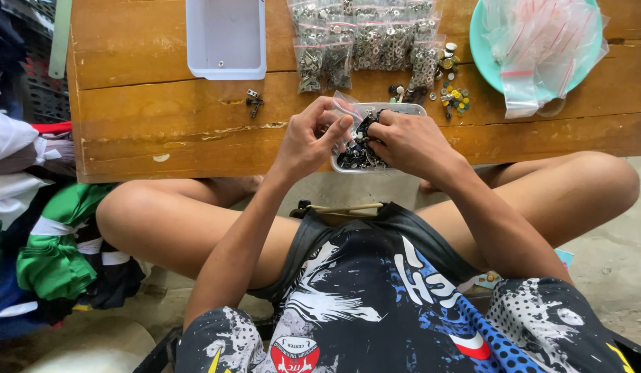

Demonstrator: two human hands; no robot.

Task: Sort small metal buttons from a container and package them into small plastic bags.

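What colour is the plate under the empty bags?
Turquoise plate, seen in the head view.

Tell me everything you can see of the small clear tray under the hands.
The small clear tray is a shallow, rounded rectangle, seemingly plastic, at the near edge of the wooden table. It lies flat, full of small dark metal parts. The left hand and right hand cover much of it; a clear little bag sits above its left end.

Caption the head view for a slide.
Both hands, left hand and right hand, over a tray of dark metal parts on a wooden table.
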